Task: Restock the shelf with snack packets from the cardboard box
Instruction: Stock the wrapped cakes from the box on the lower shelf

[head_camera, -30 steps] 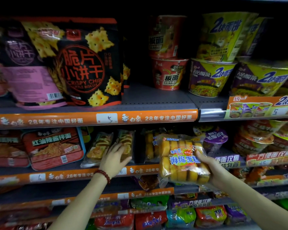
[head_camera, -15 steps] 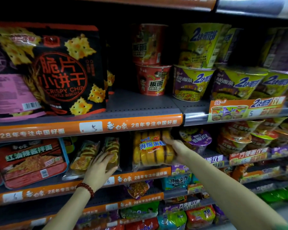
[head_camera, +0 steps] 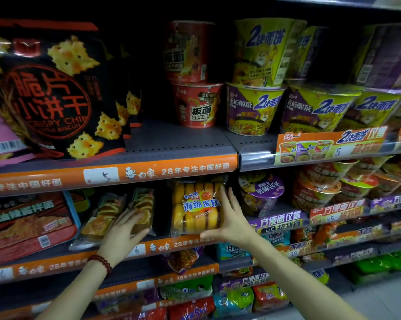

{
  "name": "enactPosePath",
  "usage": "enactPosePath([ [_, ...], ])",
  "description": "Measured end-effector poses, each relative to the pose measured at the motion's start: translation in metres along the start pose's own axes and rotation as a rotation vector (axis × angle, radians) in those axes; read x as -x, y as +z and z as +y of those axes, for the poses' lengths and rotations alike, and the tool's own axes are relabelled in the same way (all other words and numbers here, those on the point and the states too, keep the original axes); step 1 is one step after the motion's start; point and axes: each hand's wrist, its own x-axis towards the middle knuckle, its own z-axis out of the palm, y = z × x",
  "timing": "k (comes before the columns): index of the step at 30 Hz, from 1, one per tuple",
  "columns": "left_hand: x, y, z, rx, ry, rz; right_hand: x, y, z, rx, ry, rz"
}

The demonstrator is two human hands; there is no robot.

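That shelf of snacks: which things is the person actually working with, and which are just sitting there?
In the job:
sponge cake packet
right hand
left hand
clear pastry packets

Just there:
cracker bag
red noodle cups
purple noodle bowl

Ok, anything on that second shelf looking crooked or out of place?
Two clear packets of golden pastries under the left hand lean left instead of standing upright. The yellow sponge-cake packet at the right hand stands straight.

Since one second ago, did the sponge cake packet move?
Yes. The sponge cake packet went from in front of the orange shelf strip back onto the shelf, behind it.
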Motion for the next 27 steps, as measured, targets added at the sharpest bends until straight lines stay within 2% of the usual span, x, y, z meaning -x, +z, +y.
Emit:
enactPosePath([
  [3,0.000,-0.001,0.001,0.002,-0.005,-0.006,-0.004,0.003,0.004,0.056,-0.009,0.013],
  [8,0.001,-0.002,0.001,0.015,-0.003,-0.010,-0.017,-0.014,-0.001,0.060,-0.098,0.153],
  [12,0.002,-0.001,0.001,0.019,-0.010,-0.002,-0.020,-0.018,0.005,0.094,-0.112,0.081],
  [15,0.002,0.000,0.002,0.025,-0.013,0.002,-0.013,-0.010,0.007,0.092,-0.135,0.130],
  [19,0.001,-0.001,0.002,0.023,-0.022,-0.006,-0.016,-0.006,0.001,0.066,-0.066,0.218],
  [27,0.000,-0.003,0.005,0.020,-0.037,-0.013,-0.013,-0.017,-0.003,0.156,-0.040,0.101],
])
